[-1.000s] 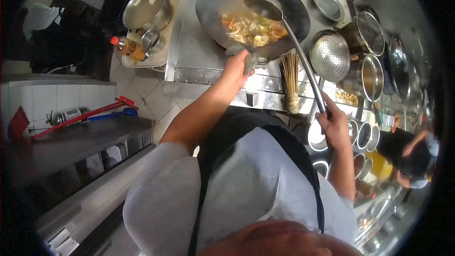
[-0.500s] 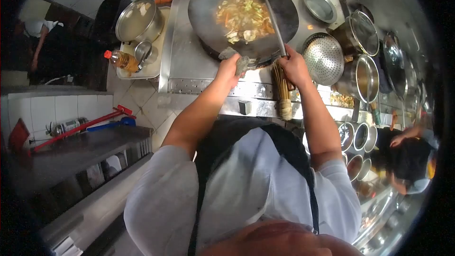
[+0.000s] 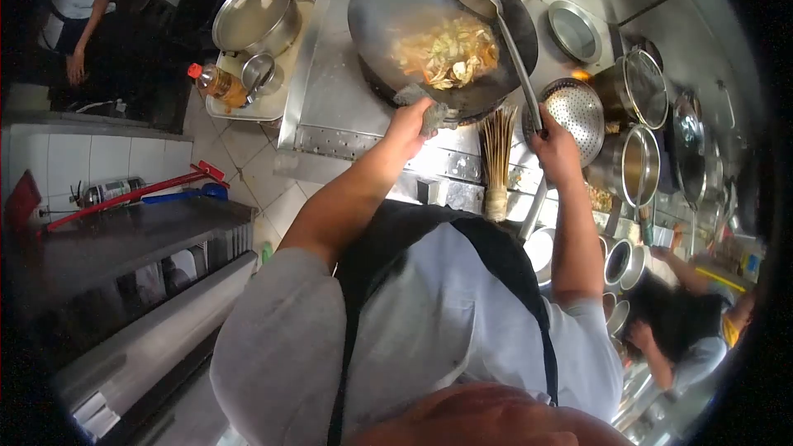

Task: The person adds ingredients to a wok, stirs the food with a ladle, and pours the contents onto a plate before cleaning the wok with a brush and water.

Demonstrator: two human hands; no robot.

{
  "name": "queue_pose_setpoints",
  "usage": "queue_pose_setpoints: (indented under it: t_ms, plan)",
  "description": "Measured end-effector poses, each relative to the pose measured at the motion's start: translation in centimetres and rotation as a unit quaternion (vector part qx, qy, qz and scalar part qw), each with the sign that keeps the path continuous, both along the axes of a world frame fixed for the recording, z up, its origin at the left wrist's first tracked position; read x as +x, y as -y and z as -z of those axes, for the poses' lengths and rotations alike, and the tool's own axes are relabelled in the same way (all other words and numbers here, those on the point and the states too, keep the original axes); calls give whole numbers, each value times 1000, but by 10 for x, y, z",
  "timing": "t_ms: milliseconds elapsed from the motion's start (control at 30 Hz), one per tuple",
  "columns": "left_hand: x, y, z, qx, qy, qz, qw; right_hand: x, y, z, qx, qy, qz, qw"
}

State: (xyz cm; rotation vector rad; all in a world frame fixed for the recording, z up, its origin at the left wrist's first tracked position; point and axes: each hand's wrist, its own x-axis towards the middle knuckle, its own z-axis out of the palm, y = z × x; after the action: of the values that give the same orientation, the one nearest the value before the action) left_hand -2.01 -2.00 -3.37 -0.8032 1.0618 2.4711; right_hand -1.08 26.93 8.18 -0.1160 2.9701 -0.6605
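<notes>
A large dark wok holds chopped vegetables in steaming liquid. My left hand is closed on a grey cloth at the wok's near rim. My right hand grips the handle of a long metal ladle. The ladle's bowl rests inside the wok's right side, apart from most of the food. Between my hands, a bamboo brush stands with its bristles toward the wok. A perforated strainer lies just beyond my right hand.
A pot of liquid, an oil bottle and a small metal cup sit on a tray at left. Pots and a metal bowl are at right. One person stands far left, another at right.
My right hand has moved right and down with the ladle, away from the brush. The food has shifted into a tighter heap nearer the wok's near side. The whole view has shifted somewhat.
</notes>
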Motion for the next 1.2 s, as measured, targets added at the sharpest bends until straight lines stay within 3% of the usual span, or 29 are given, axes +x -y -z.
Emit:
queue_pose_setpoints:
  t_ms: [100, 200, 267, 367, 433, 467, 533, 633, 733, 800, 867, 933, 1033, 1100, 1133, 1200]
  plan:
    - [2, 0, -5, 0, 14, -7, 1000, -1, 18, -12, -174, 137, 76, 972]
    - [2, -2, -9, 16, 25, -2, 1000, 8, 2, -6, -155, 167, 29, 973]
    - [1, -2, -17, 42, 31, -15, 999, 28, 5, -38, -175, 184, 41, 966]
    - [-1, 1, -8, 5, 19, 18, 1000, 57, -13, -65, -160, 156, 12, 975]
    - [0, 2, 1, 0, 2, 23, 1000, 80, -22, -91, -54, 96, -39, 993]
    - [2, 3, 5, -7, -15, 24, 1000, 91, -24, -108, -54, 97, -36, 993]
    - [27, 3, -30, -10, -9, 3, 1000, 106, -28, -145, 25, 191, -58, 980]
    - [63, 1, -52, -9, 6, -24, 1000, 129, -30, -169, 66, 221, -78, 970]
    - [63, -2, -49, -4, 3, -43, 999, 129, -9, -153, 84, 204, -79, 972]
    - [50, -4, -58, -18, 2, -56, 998, 117, 2, -112, 90, 157, -87, 980]
    - [50, 5, -25, 19, -38, -21, 999, 101, 20, -70, 149, 142, -75, 976]
    - [67, 8, -14, 58, -82, 16, 995, 101, 23, -19, 128, 83, -61, 986]
    - [122, 7, -15, -40, 7, -25, 999, 126, 18, -22, 98, 40, -41, 994]
    - [142, 17, 7, -97, -117, 67, 986, 139, -7, -48, 33, 70, -28, 997]
    - [138, 17, 7, -97, -113, 67, 987, 145, -18, -66, -33, 101, -16, 994]
    - [101, 21, -1, -168, -149, 41, 974, 149, -31, -114, -16, 195, 4, 981]
